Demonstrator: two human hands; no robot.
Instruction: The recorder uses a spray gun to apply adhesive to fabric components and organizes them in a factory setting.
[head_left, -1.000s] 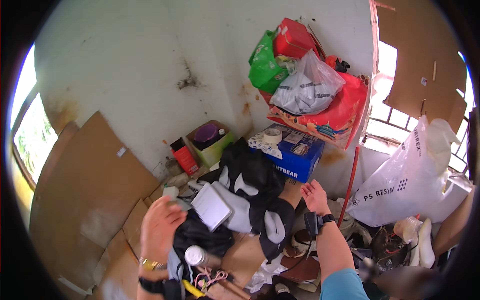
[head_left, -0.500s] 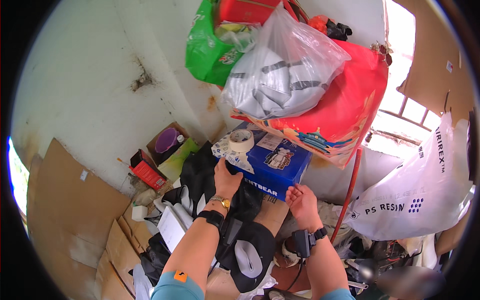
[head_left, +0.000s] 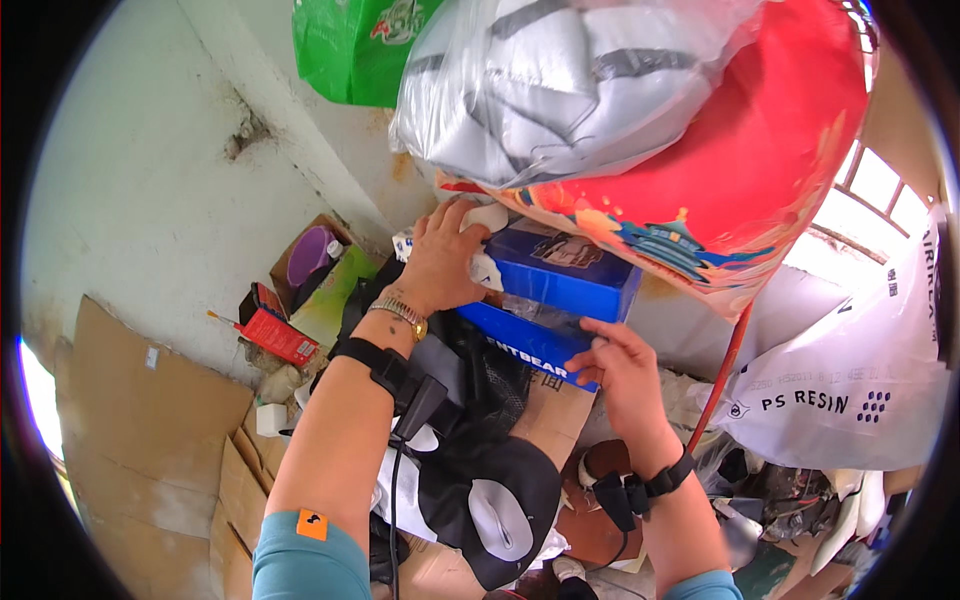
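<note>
A blue cardboard box [head_left: 535,345] sits in the middle, its lid [head_left: 600,292] tipped up at the front. Through the gap some clear plastic [head_left: 535,310] shows. My left hand [head_left: 445,255] is closed over the left end of the lid, its fingers beside a roll of white tape [head_left: 490,217] lying on top. At the box's front right corner, the fingers of my right hand [head_left: 625,375] are bent around the edge of the lower part. The inside of the box is mostly hidden.
Above the box bulge a red bag [head_left: 770,170] and a clear plastic bag [head_left: 560,90] of silvery material. A green bag [head_left: 350,55] hangs farther left. White sack [head_left: 840,390] at right, a red pole [head_left: 722,380] beside it. Cardboard sheets [head_left: 150,400] lean at left.
The lid has come up at the front, opening a gap. My left hand moved up over the lid by the tape roll. The view has shifted closer to the box.
</note>
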